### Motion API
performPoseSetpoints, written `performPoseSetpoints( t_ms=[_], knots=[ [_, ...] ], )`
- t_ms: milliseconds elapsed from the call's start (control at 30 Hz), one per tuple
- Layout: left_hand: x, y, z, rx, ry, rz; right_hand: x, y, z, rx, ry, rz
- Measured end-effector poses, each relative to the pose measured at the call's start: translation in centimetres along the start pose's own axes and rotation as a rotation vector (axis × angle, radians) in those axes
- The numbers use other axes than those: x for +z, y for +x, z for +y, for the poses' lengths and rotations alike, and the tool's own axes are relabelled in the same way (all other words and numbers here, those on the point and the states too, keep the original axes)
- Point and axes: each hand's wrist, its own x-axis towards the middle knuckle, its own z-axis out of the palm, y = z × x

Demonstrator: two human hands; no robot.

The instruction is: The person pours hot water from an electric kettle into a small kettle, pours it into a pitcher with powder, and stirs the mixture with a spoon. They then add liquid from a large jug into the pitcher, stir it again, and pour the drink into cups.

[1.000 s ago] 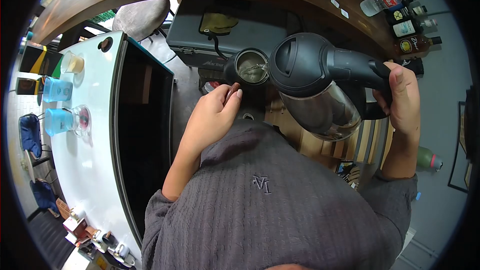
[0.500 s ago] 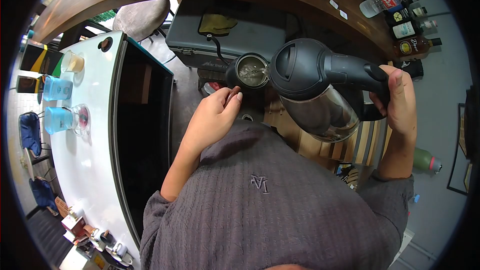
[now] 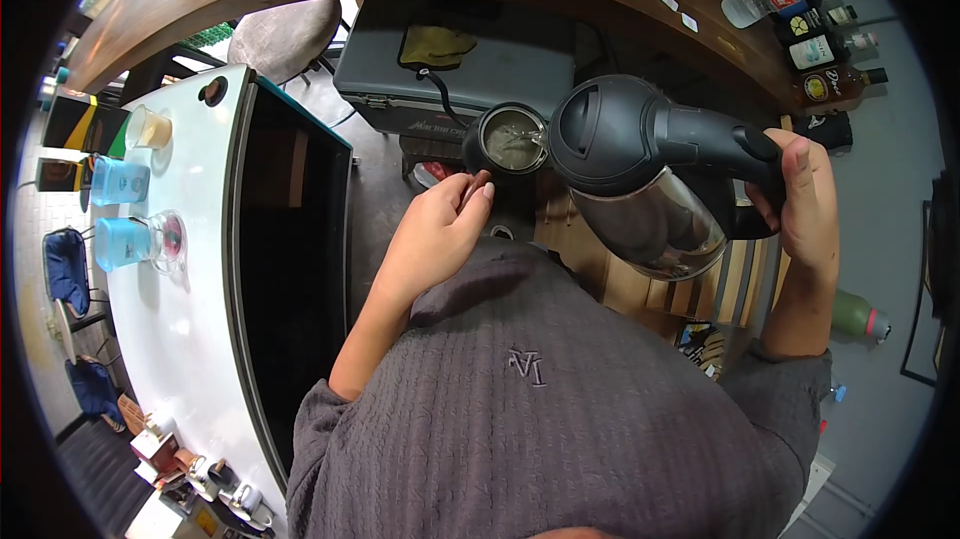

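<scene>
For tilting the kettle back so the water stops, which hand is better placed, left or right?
The right hand seems better placed: it grips the handle of the kettle. The left hand looks occupied, holding the brown handle of the black pot that receives the water.

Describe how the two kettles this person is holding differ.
The glass kettle, in the right hand, tips and pours; the gooseneck kettle, in the left hand, catches the stream. The glass kettle's lid is shut; the gooseneck kettle's top is open. The glass kettle is see-through below; the gooseneck kettle has dark walls. Both are held by side handles.
</scene>
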Motion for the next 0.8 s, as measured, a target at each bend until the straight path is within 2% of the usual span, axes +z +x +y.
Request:
performPoseSetpoints(
  t_ms=[233, 800],
  knots=[
    [0.0, 0.1, 0.3, -0.067, -0.054, -0.015, 0.0, -0.2, -0.1, -0.001, -0.005, 0.007],
    [0.6, 0.4, -1.0, -0.038, -0.108, 0.004, 0.1, -0.1, 0.0, 0.008, -0.012, 0.034]
  ],
)
